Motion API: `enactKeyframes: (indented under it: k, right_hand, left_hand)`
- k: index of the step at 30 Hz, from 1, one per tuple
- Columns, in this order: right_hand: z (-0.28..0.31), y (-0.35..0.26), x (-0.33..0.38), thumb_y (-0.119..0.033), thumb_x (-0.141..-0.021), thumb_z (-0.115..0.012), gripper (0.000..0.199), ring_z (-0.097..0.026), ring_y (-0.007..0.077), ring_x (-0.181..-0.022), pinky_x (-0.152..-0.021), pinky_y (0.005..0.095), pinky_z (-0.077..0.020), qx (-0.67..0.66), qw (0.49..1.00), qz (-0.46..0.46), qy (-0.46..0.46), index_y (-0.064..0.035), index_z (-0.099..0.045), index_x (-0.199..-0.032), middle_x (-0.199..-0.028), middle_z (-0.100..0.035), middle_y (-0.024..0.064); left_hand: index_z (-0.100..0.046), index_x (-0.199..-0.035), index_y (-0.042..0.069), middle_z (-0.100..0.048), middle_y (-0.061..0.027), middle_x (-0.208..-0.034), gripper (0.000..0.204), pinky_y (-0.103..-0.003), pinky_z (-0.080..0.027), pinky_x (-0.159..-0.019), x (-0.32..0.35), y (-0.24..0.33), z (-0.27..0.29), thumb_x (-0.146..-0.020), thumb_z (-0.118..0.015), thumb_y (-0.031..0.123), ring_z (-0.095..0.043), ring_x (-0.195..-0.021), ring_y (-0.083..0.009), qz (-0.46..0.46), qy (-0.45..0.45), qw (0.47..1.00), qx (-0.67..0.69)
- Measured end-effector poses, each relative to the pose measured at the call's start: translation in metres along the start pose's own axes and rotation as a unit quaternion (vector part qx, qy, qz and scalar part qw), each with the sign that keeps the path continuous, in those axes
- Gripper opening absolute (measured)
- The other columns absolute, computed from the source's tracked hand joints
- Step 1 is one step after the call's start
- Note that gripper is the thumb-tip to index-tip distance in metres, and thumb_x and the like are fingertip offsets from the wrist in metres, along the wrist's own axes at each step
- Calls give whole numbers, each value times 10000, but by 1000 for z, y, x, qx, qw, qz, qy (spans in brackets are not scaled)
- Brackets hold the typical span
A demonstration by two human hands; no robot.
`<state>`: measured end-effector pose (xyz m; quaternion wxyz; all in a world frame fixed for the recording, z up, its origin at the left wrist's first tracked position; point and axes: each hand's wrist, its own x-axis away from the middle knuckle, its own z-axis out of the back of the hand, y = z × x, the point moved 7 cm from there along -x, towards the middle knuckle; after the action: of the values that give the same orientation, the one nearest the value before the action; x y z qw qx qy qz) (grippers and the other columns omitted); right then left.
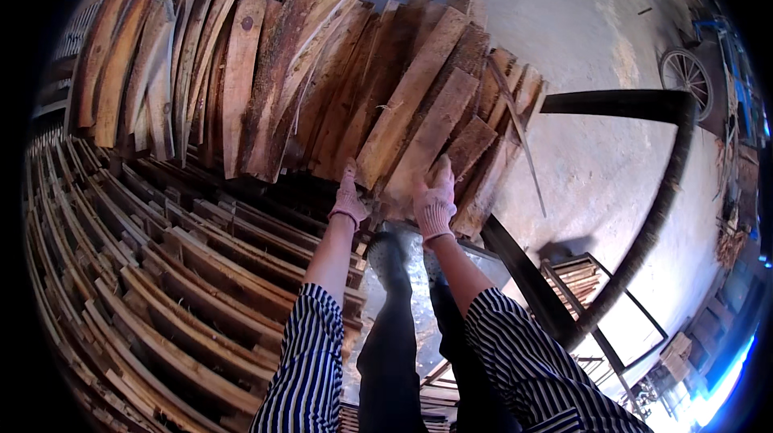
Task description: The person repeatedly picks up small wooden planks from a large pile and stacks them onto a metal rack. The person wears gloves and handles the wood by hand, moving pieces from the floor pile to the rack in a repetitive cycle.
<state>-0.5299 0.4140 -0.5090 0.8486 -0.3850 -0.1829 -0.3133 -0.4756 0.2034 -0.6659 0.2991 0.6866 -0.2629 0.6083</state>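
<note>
Both my hands wear pinkish knit gloves and sit at the near ends of rough wooden planks in a long pile. My left hand [349,195] presses against the left side of a light brown plank [413,99], its thumb and fingers pointing up. On the other side, my right hand [436,201] grips the lower end of a second wooden plank [431,129]. Together the two hands clasp these neighbouring planks between them. A short plank piece [473,146] lies just right of my right hand. The undersides of the gripped ends are hidden.
More bark-edged planks [245,63] lean in a row to the left. Below them stands a large layered stack of boards [201,288]. A dark metal frame with a curved bar [672,183] rises at right. A thin wood strip [519,131] sticks out. A spoked wheel [686,79] stands far right.
</note>
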Motion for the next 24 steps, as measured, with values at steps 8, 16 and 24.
enactKeyframes:
  k: [8, 16, 24]
  right_hand:
    - [-45, -23, -28, -558, -879, -746, 1055, -389, 422, -1451, -1169, 471, -400, 12, 987, -157, -44, -28, -209, -1616, -1579, -355, 240]
    - [21, -11, -51, -731, -761, -738, 1077, -491, 432, -1376, -1114, 480, -425, 43, 992, -122, -13, -35, -431, -1524, -1484, -483, 272]
    - [1, 8, -56, -598, -710, -840, 1054, -532, 422, -1336, -1092, 470, -468, 76, 991, -112, 14, -93, -405, -1526, -1468, -485, 240]
  left_hand:
    - [-602, -1389, 159, -644, -76, -1358, 642, -495, -540, -965, -34, -23, 17, -938, -666, 611, -626, -1185, -294, -64, -19, 995, 70]
    - [-539, -1427, 96, -625, -103, -1344, 694, -409, -528, -987, 74, -40, -45, -957, -651, 595, -618, -1199, -227, -77, -55, 994, -58]
    - [-351, -1570, 52, -445, -115, -1571, 857, -419, -364, -1195, 21, -9, -78, -975, -595, 618, -523, -1323, -267, -117, -100, 929, -336]
